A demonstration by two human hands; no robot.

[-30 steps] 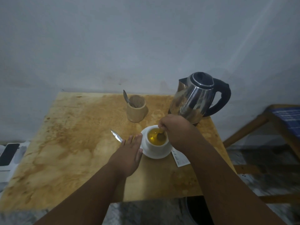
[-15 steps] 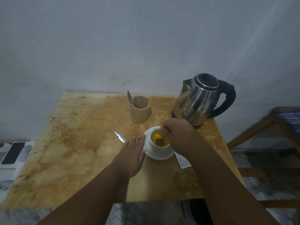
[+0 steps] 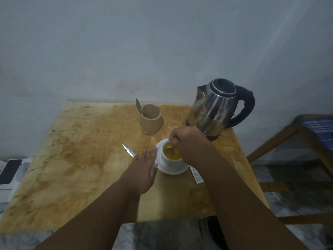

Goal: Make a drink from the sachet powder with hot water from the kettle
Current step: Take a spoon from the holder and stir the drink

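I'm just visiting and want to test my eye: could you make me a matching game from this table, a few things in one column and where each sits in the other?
Things:
1. kettle
2. cup
3. wooden holder
4. foil sachet

Places or states:
A. holds yellow drink, stands on a white saucer
B. lies on the table beyond the left hand
C. back right corner, black handle
D. a spoon sticks out of it

Pairs: 1-C, 2-A, 3-D, 4-B
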